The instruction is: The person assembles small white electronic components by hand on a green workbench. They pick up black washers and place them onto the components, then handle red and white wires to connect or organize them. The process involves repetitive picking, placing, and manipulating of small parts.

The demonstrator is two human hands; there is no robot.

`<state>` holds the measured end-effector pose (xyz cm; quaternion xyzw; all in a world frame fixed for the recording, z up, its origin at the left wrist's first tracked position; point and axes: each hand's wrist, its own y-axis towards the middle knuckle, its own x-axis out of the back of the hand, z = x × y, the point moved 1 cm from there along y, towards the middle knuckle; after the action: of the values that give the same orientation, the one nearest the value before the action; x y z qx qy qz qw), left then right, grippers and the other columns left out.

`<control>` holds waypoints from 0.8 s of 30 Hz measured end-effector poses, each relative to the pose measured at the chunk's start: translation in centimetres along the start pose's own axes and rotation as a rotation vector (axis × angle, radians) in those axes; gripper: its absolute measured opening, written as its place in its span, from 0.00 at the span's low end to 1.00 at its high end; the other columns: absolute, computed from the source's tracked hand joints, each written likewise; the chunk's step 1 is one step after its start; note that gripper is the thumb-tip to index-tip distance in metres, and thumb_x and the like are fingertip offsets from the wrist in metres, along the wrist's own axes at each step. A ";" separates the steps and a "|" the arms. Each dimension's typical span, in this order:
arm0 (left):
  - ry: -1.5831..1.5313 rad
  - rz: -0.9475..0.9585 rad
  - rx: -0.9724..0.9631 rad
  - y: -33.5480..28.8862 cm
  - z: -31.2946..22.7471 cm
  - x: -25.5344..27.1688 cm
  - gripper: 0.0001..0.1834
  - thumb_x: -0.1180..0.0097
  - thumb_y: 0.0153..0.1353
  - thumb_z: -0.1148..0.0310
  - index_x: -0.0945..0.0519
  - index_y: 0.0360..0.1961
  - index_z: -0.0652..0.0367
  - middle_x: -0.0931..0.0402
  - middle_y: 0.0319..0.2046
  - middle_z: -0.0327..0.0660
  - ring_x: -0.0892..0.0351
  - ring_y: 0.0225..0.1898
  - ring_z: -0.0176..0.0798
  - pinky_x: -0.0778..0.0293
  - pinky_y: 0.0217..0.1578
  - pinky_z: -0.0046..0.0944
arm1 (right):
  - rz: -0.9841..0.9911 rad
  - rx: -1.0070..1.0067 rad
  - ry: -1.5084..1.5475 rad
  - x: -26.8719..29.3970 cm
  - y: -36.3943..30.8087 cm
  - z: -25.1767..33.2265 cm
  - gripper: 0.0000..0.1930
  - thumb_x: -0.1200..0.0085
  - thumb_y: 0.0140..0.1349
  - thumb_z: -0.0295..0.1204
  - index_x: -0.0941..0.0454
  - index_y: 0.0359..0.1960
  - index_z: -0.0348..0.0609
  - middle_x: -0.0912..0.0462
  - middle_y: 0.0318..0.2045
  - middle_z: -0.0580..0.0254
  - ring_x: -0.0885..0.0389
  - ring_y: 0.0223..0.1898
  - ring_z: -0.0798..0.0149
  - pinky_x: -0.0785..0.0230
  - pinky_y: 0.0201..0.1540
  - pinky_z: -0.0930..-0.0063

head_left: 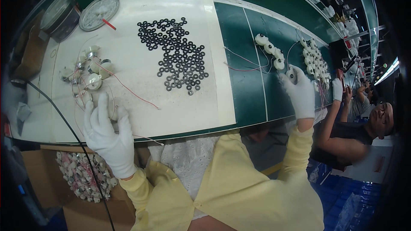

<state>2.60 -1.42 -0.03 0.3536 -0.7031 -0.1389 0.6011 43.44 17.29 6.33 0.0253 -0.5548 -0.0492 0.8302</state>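
Both my hands wear white gloves. My left hand [107, 134] is at the near left edge of the white work surface, its thumb and fingers around a small white motor [113, 112] that is partly hidden. Just beyond it lies a loose group of similar white motors [94, 81] with thin red and white wires. My right hand [299, 94], on the green part of the bench, pinches another white motor [291, 75] with a dark centre. It is at the near end of a short row of white motors [269, 48] with black rings on top. Many black rings [182, 51] lie spread flat between my hands.
A fuller block of white motors [314, 62] stands farther right. At the back left are a round tub [61, 10] and a dish of whitish paste [99, 13] with a red stick. A cardboard box [43, 175] of motors sits below left. A co-worker [349, 134] is at the right.
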 end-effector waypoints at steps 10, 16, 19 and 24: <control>-0.025 -0.089 0.004 -0.3 -0.1 0.3 0.28 0.32 0.61 0.69 0.20 0.63 0.60 0.20 0.53 0.43 0.24 0.60 0.58 0.27 0.60 0.55 | -0.017 0.007 0.100 -1.0 1.4 -2.2 0.20 0.38 0.69 0.31 0.21 0.60 0.39 0.10 0.43 0.52 0.11 0.38 0.59 0.21 0.44 0.67; -0.030 -0.228 0.090 -0.6 -1.1 1.7 0.25 0.39 0.66 0.77 0.24 0.65 0.66 0.24 0.63 0.54 0.26 0.65 0.58 0.31 0.66 0.52 | -0.128 0.140 0.133 -0.9 0.2 -1.5 0.15 0.44 0.74 0.29 0.20 0.59 0.38 0.10 0.42 0.55 0.13 0.38 0.69 0.22 0.43 0.74; -0.091 -0.322 0.060 -1.0 -1.7 3.1 0.26 0.42 0.68 0.78 0.27 0.67 0.69 0.26 0.63 0.56 0.27 0.66 0.60 0.26 0.62 0.50 | -0.171 0.151 0.354 0.1 -2.2 1.5 0.17 0.45 0.75 0.28 0.21 0.62 0.36 0.12 0.43 0.60 0.20 0.37 0.77 0.27 0.41 0.82; -0.452 -0.313 -0.232 0.3 -5.7 4.5 0.22 0.42 0.70 0.61 0.22 0.58 0.65 0.22 0.53 0.49 0.24 0.58 0.54 0.21 0.54 0.50 | 0.163 0.611 0.826 -3.2 -7.0 8.2 0.30 0.41 0.73 0.43 0.27 0.69 0.36 0.17 0.57 0.52 0.17 0.45 0.66 0.25 0.46 0.72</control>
<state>7.73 -2.93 4.85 0.3468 -0.7354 -0.3844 0.4371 34.29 10.82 5.81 0.2406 -0.1699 0.1937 0.9358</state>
